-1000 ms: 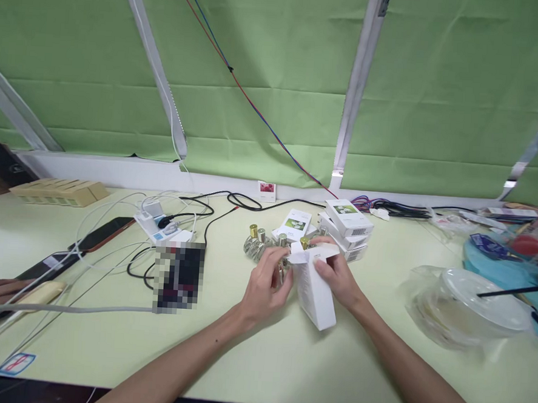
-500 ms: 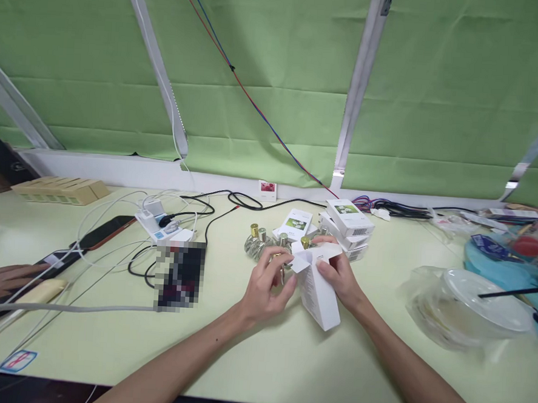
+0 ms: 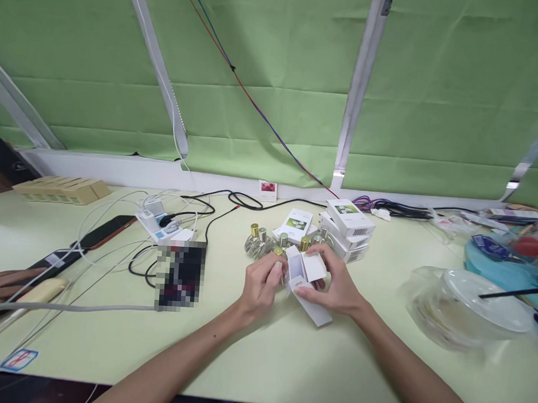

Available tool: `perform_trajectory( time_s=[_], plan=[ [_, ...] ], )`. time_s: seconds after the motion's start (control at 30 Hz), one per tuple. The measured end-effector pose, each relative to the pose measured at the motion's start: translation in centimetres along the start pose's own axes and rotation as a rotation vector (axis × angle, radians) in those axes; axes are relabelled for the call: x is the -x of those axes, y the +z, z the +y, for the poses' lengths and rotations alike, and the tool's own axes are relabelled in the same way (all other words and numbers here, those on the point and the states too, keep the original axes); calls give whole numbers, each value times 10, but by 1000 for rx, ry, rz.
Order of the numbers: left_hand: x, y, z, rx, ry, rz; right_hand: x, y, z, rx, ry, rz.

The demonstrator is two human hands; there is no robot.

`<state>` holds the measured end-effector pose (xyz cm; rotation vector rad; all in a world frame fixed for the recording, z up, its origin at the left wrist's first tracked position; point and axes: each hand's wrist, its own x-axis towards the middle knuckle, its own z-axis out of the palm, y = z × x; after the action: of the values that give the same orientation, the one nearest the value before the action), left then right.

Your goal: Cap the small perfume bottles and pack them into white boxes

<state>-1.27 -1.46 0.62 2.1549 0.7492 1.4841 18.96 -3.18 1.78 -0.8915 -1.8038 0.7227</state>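
The right hand (image 3: 340,286) holds an open white box (image 3: 313,309); the left hand's (image 3: 260,281) grip is narrow (contents hidden).

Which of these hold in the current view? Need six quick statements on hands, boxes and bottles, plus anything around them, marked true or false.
1. The right hand holds a white box. True.
2. That box is fully closed. False: its near-bottle end is open, with a flap folded out.
3. A stack of boxes sits beyond the right hand. True.
4. Every bottle cap is gold. False: some bottles have silver caps.
5. The round lidded container is left of both hands. False: the container is to their right.
6. A small box with a red picture is at the table's back. True.
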Motion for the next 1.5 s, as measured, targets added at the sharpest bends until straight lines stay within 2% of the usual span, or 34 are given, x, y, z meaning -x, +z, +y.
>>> perform_trajectory(
  time_s=[0.23, 0.53, 0.73, 0.93, 1.17, 1.5],
  plan=[
    [3, 3, -1, 2, -165, -12, 3, 4, 5, 204, -81, -60],
    [-6, 1, 7, 184, -438, -52, 3, 7, 3, 320, -212, -70],
    [-10, -4, 11, 121, -490, -151, 3, 6, 3, 361, -221, -69],
    [-12, -5, 13, 71, -508, -198, 3, 6, 4, 391, -237, -76],
    [-14, -5, 16, 35, -489, -220, 3, 6, 5, 411, -282, -66],
    [-16, -7, 13, 143, -528, -238, 3, 5, 7, 470, -282, -26]
  ],
)
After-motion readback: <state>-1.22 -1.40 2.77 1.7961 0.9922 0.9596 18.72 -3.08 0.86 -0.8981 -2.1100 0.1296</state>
